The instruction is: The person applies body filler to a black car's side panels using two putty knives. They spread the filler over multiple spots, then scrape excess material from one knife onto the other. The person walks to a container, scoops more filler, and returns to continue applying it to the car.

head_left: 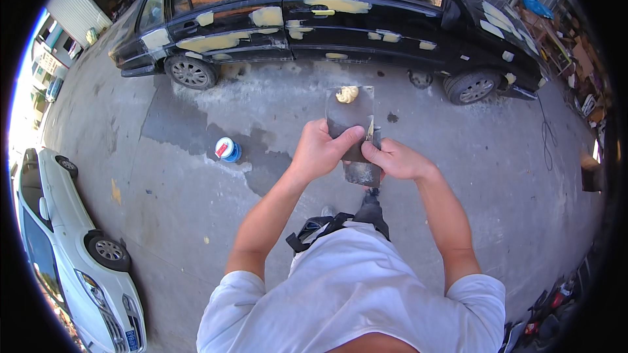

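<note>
A rectangular dark plate (345, 114) is held in front of the torso, above the concrete floor (314, 114). Its left side is gripped by the left hand (325, 148); the grip is narrow, with the thumb laid across the plate's upper face. A lump of pale yellow paste (347, 95) is carried near the far edge of the plate.

A narrow dark blade (377, 136) is held by the right hand (402, 159) at the right side of the plate. The grip is narrow here also, with the thumb pressed on the near part; the fingers beneath are mostly hidden. Paste is smeared along the seam between plate and blade. A smudged grey flat piece (362, 173) is seen below both thumbs; to which tool it belongs cannot be told.

A blue can (234, 153) with a white top is placed on the floor to the left, well apart from the hands. A black car (248, 39), marked with pale yellow patches, is parked beyond. A white car (82, 235) is positioned at the left.
</note>
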The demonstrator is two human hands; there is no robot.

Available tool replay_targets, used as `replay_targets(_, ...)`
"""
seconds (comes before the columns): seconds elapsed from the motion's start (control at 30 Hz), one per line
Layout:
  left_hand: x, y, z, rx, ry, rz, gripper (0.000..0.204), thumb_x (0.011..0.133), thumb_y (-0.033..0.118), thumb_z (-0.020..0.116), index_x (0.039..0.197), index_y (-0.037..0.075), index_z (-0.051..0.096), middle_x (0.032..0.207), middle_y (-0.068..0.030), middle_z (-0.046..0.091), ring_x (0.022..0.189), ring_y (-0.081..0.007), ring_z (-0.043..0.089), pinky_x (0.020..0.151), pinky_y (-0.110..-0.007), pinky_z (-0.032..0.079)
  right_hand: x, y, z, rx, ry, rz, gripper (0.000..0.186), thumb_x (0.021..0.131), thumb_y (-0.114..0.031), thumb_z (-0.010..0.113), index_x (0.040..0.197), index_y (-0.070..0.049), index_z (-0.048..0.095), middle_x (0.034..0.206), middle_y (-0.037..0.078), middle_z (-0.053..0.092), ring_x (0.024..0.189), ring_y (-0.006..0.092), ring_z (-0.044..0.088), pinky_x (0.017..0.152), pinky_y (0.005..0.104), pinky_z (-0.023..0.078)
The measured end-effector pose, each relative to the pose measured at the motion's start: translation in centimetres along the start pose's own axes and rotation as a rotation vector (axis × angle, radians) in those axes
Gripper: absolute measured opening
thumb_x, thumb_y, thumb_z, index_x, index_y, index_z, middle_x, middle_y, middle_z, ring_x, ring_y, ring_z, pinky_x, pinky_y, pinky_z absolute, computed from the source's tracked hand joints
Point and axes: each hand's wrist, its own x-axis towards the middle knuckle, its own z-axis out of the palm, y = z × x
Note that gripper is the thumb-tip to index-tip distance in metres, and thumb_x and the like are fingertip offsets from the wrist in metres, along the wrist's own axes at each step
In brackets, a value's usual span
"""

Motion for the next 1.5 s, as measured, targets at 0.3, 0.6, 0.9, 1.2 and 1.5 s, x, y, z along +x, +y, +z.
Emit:
replay_targets(0.3,0.4,-2.0,-0.4,-0.256,0.262,-0.098,0.019,0.088,0.015,0.061,0.091,-0.004,0.062,0.078,-0.0088,0.065,0.060,-0.0147,0.061,0.047,-0.027,0.048,2.6,2.5,2.6,0.228,0.737,-0.548,0.028,0.091,-0.016,0.057,0.110,0.004,0.056,0.089,0.006,0.065,0.086,0.0117,0.059,0.077,0.0262,0.048)
replay_targets(0.6,-0.6,-1.6,1.4,-0.268,0.320,-0.004,0.017,0.087,0.012,0.062,0.088,-0.004,0.065,0.075,-0.0060,0.065,0.061,-0.0109,0.060,0.048,-0.027,0.050,2.2,1.8,4.6,0.094,0.666,-0.623,0.032,0.092,-0.013,0.055,0.119,0.004,0.053,0.088,0.011,0.067,0.072,0.0154,0.063,0.067,0.0282,0.051)
replay_targets(0.9,-0.1,-0.6,-1.1,0.080,0.054,-0.059,0.018,0.087,0.015,0.063,0.085,-0.002,0.066,0.073,-0.0019,0.065,0.061,-0.0080,0.057,0.053,-0.024,0.047,2.1,2.4,1.5,-0.291,0.448,-0.359,0.026,0.094,-0.021,0.052,0.100,0.004,0.057,0.075,0.008,0.064,0.069,0.0109,0.059,0.063,0.0261,0.047)
replay_targets(1.2,-0.3,-4.5,0.9,-0.580,0.256,-0.193,0.026,0.079,0.005,0.071,0.102,0.000,0.060,0.097,-0.0071,0.065,0.087,-0.0159,0.062,0.081,-0.031,0.048,3.6,2.2,2.1,0.572,0.826,-0.534,0.028,0.096,-0.027,0.050,0.104,-0.002,0.057,0.097,0.002,0.060,0.084,0.0075,0.054,0.073,0.0241,0.045)
replay_targets(1.5,-0.4,-3.1,-0.4,-0.529,0.370,-0.129,0.035,0.073,-0.004,0.071,0.104,0.000,0.056,0.098,-0.0080,0.064,0.087,-0.0172,0.063,0.083,-0.032,0.049,1.5,2.0,-0.4,-0.690,1.186,-0.781,0.046,0.080,-0.008,0.063,0.124,-0.004,0.051,0.111,0.013,0.059,0.104,0.0277,0.057,0.091,0.0377,0.045)
